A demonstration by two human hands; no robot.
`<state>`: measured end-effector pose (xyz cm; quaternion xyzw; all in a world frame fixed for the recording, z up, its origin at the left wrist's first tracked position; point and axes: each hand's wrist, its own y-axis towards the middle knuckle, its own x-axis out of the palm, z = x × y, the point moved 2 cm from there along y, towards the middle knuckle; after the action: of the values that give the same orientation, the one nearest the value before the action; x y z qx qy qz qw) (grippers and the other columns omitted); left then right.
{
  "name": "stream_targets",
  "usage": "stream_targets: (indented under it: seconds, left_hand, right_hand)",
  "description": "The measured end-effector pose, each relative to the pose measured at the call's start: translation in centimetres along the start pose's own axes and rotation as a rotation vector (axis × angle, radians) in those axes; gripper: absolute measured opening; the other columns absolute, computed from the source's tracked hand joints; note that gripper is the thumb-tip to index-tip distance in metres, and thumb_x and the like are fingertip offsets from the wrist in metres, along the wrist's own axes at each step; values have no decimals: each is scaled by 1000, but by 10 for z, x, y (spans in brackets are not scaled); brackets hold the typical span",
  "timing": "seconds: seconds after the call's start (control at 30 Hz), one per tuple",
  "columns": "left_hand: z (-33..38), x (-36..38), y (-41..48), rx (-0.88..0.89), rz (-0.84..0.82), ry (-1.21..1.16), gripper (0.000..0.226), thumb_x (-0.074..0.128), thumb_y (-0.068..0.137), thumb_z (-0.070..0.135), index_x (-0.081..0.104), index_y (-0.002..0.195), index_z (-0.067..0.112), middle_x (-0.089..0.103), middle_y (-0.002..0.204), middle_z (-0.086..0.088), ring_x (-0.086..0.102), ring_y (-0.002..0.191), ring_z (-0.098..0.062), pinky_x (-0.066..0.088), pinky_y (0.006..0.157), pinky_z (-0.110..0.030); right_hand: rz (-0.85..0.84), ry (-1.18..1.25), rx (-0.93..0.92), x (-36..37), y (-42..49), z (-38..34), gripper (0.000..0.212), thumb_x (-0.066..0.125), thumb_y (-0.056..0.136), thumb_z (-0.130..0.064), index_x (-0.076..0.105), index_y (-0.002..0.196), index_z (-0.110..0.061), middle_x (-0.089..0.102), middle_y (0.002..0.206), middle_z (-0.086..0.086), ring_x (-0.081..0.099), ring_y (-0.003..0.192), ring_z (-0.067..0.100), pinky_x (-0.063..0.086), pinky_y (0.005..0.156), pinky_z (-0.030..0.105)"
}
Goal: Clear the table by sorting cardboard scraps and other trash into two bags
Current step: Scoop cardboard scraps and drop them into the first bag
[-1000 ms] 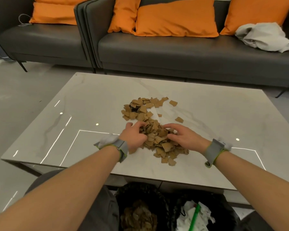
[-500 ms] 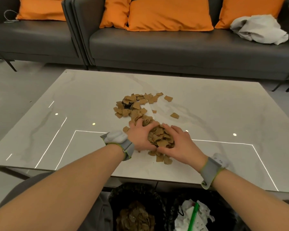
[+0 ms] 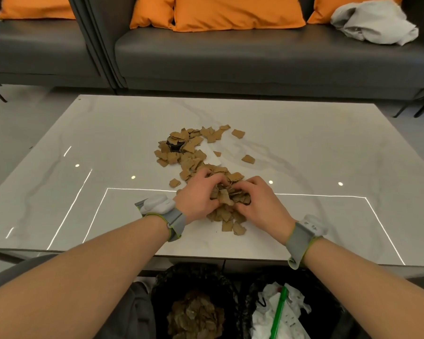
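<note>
The scrap bag is part full — the left hand and right hand clutch more cardboard scraps — lots wait on the table.

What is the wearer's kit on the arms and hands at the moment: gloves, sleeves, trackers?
No gloves or sleeves; both forearms are bare. Behind the left hand and the right hand sits a grey wrist strap edged in lime green, left strap and right strap, each carrying a rounded white module. No cables show.
</note>
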<state>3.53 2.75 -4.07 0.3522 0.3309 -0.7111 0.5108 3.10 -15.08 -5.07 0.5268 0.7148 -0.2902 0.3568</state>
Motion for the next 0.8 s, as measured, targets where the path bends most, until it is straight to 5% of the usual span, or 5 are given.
stream_targets:
  seconds: [0.13, 0.37, 0.5, 0.63, 0.8]
  left_hand:
    - [4, -10, 0, 3, 66, -55, 40, 65, 84, 7, 61, 117, 28, 44, 129, -2, 51, 114, -21, 41, 92, -24]
    - [2, -28, 1, -23, 186, -122, 39, 63, 81, 1, 63, 106, 31, 51, 117, -1, 50, 111, -21, 47, 93, -38]
    - [-2, -37, 2, -63, 242, -199, 36, 64, 83, 1, 64, 105, 30, 51, 119, -2, 49, 111, -19, 37, 88, -26]
    - [-6, -44, 1, -68, 297, -292, 33, 67, 84, 6, 64, 99, 34, 56, 118, -1, 55, 107, -23, 50, 89, -36]
    - [-3, -54, -9, -100, 317, -426, 27, 71, 85, 8, 66, 98, 31, 63, 118, -1, 63, 101, -29, 56, 84, -48]
  right_hand:
    - [60, 84, 39, -7, 2, 1, 26, 76, 82, -28, 71, 108, -27, 54, 108, 2, 50, 96, 14, 34, 82, 19]
    - [158, 287, 153, -20, 3, 2, 11, 79, 80, -26, 72, 82, -19, 70, 74, -1, 65, 70, 13, 46, 57, 14]
    - [201, 406, 190, -28, 3, 1, 10, 80, 78, -24, 72, 80, -18, 72, 69, 3, 70, 64, 15, 58, 66, 30]
    - [236, 542, 210, -34, 3, 3, 11, 81, 76, -23, 72, 78, -18, 73, 69, 5, 72, 68, 24, 59, 77, 47]
    - [263, 661, 207, -47, -3, -5, 11, 80, 78, -17, 72, 81, -11, 74, 74, 11, 72, 68, 26, 59, 74, 42]
